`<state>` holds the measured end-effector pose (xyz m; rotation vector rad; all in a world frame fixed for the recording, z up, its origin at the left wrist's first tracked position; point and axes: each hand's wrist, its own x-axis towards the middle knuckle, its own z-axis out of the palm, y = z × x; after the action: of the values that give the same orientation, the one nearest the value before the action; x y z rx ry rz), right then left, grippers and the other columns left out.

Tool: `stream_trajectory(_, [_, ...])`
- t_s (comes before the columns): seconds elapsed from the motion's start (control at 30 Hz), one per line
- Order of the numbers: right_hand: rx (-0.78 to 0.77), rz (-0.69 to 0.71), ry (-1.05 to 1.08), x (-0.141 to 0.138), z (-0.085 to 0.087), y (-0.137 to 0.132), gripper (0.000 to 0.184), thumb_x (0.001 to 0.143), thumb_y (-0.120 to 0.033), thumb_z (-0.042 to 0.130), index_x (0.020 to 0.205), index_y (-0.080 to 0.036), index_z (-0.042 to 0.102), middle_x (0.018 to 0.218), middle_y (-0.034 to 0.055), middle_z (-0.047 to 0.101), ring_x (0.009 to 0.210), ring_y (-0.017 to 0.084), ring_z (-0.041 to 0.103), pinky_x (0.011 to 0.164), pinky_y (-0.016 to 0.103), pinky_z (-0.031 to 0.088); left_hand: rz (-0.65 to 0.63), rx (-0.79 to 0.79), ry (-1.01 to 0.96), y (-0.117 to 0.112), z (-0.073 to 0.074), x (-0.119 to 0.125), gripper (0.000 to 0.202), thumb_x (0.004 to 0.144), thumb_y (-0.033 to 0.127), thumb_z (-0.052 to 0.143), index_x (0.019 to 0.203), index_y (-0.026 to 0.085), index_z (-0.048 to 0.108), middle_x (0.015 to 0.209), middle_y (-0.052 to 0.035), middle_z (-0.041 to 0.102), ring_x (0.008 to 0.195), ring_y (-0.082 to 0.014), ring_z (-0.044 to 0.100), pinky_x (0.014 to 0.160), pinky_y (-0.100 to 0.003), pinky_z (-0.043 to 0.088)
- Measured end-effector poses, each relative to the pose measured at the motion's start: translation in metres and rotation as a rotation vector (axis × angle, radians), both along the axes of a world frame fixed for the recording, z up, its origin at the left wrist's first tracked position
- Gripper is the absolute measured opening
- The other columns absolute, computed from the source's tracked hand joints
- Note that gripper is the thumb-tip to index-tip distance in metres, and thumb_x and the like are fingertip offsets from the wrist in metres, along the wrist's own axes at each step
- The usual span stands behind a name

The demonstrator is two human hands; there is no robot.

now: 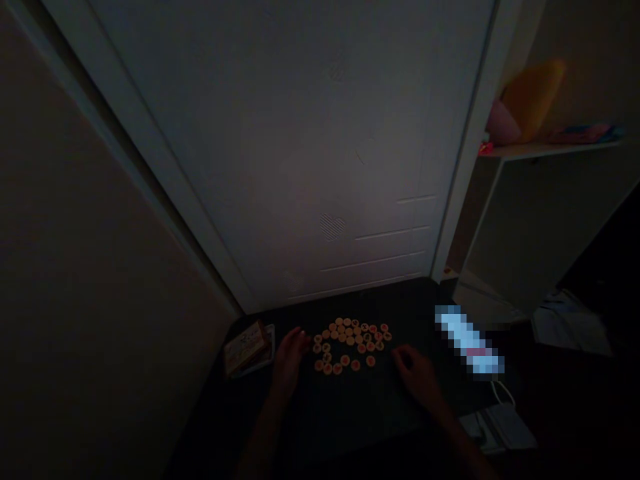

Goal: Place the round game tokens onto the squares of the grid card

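Round wooden Chinese chess pieces [351,340] lie loosely grouped on the dark tabletop [350,407]. Some show red or dark markings; others look blank on top. At the left edge of the group is my left hand [290,357], its fingers stretched toward the nearest pieces and apart. I cannot tell whether the fingertips touch one. My right hand [417,377] rests right of the pieces, fingers curled and thumb drawn in to a closed loop. Dim light hides whether anything is between its fingertips.
A box [246,347] lies on a light tray [270,348] at the table's left. A bright, blurred-out device [469,340] with a white cable [506,393] is on the right. Beyond stands a pale panel [310,167]; a shelf [545,152] holds colourful things at the right.
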<state>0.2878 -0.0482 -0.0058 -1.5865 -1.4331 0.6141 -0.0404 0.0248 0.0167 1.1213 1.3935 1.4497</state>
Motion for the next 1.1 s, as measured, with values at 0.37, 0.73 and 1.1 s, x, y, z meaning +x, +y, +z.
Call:
stream_trajectory(0.37, [-0.012, 0.018, -0.014, 0.000, 0.004, 0.001, 0.039, 0.091, -0.054, 0.050, 0.093, -0.022, 0.072, 0.091, 0.0076, 0.076, 0.084, 0.025, 0.071, 0.075, 0.034, 0.052, -0.003, -0.056, -0.196, -0.001, -0.019, -0.005, 0.036, 0.091, 0.049, 0.064, 0.103, 0.017, 0.070, 0.115, -0.0122, 0.071, 0.097, -0.0198, 0.072, 0.093, -0.040, 0.060])
stream_trajectory(0.73, [-0.042, 0.005, 0.002, -0.006, 0.018, 0.022, 0.044, 0.090, -0.059, 0.049, 0.092, -0.023, 0.074, 0.086, 0.0057, 0.077, 0.078, 0.024, 0.071, 0.069, 0.031, 0.051, -0.020, -0.034, -0.125, -0.004, -0.017, 0.001, 0.042, 0.083, 0.043, 0.075, 0.114, 0.017, 0.064, 0.098, -0.0073, 0.074, 0.085, -0.0194, 0.075, 0.087, -0.042, 0.062])
stream_trajectory(1.1, [-0.019, -0.001, -0.012, -0.006, 0.014, 0.034, 0.046, 0.089, -0.062, 0.050, 0.091, -0.023, 0.074, 0.084, 0.0062, 0.077, 0.076, 0.024, 0.071, 0.069, 0.031, 0.051, -0.016, -0.008, -0.087, -0.010, -0.011, 0.002, 0.044, 0.080, 0.049, 0.075, 0.108, 0.016, 0.068, 0.107, -0.0100, 0.074, 0.089, -0.0219, 0.075, 0.086, -0.041, 0.063])
